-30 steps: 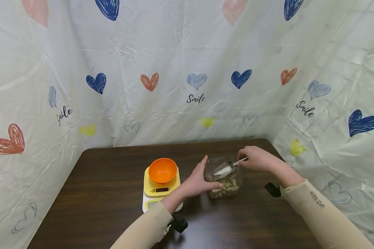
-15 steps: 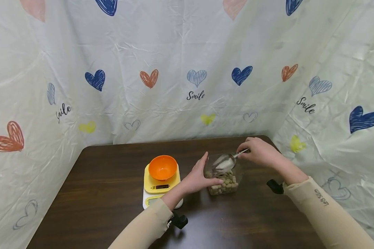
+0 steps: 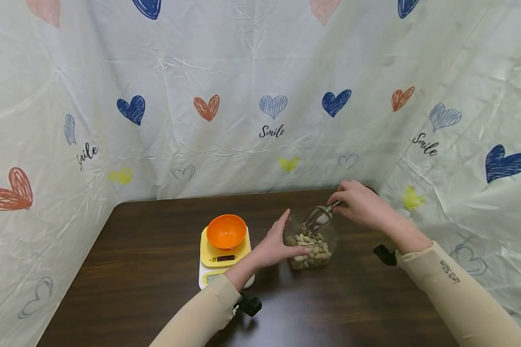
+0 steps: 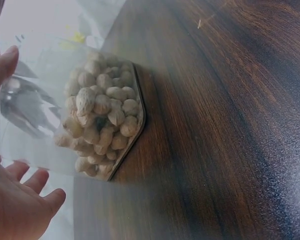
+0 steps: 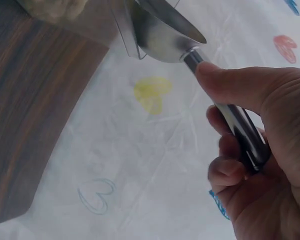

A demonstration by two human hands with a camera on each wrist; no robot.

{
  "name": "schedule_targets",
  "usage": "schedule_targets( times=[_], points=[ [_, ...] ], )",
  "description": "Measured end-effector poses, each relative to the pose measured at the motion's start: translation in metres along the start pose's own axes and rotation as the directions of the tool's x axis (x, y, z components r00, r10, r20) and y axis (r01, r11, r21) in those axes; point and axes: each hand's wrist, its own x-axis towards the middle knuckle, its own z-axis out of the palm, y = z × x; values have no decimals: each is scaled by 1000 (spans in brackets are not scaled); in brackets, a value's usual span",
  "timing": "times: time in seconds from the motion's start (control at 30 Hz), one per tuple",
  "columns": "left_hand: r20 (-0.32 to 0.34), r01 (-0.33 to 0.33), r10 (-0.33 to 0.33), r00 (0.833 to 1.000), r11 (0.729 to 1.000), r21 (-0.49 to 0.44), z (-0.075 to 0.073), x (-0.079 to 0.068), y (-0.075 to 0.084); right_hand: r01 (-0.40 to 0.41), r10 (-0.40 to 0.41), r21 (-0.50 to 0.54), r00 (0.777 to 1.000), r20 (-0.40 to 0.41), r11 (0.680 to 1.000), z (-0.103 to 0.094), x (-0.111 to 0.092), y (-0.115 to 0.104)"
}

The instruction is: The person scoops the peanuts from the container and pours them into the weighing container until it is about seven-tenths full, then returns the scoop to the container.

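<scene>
Right of the kitchen scale [image 3: 217,264]: the left hand [image 3: 272,248] spans the left side of a clear container [image 3: 333,238], thumb across the near wall, index finger stretched up toward the far left corner.
Left grip: thumb and fingers set on either side of the container, holding it.
Left arm: reaches in from the lower left, crossing in front of the scale and hiding part of its display; the left sleeve [image 3: 199,308] is cream.
Far right of the container: the right hand [image 3: 355,203], back of the hand upward, forearm slanting in from the lower right.
Right grip: wrapped round the handle of a metal scoop [image 3: 320,219], thumb laid along it, fingers curled beneath.
Scoop: tilted, its bowl inside the container, mouth pointing down and left toward the peanuts [image 3: 318,250]; how much it carries cannot be told.
Container: on the dark wooden table [image 3: 156,270], with unshelled peanuts heaped in its lower part and bare clear wall above them.
Orange bowl [image 3: 226,232]: upright on the scale's yellow plate, just left of the left hand, its orange inside showing.
Right sleeve [image 3: 456,294]: cream, with dark lettering.
Backdrop [image 3: 243,168]: pale sheet printed with hearts and "Smile".
</scene>
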Motion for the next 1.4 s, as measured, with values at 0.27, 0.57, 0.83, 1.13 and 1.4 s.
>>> schedule_targets(
  times=[0.27, 0.57, 0.83, 1.13, 1.4],
  points=[
    [1, 8, -8, 1000, 1000, 0, 1, 1, 0, 106, -109, -54, 993, -54, 993, 5, 2, -2],
    [7, 14, -14, 1000, 1000, 5, 1, 2, 0, 214, -222, -155, 974, -36, 964, 14, 7, -11],
    [12, 7, -8, 1000, 1000, 19, 0, 2, 0, 118, -108, -89, 988, 113, 989, 20, 8, -8],
    [7, 9, -9, 1000, 1000, 17, 1, 2, 2, 43, -54, 56, 971, 231, 998, 11, 11, -2],
    [4, 13, -13, 1000, 1000, 10, 2, 3, 2, 39, -63, 106, 970, 233, 994, 11, 6, 2]
  ],
)
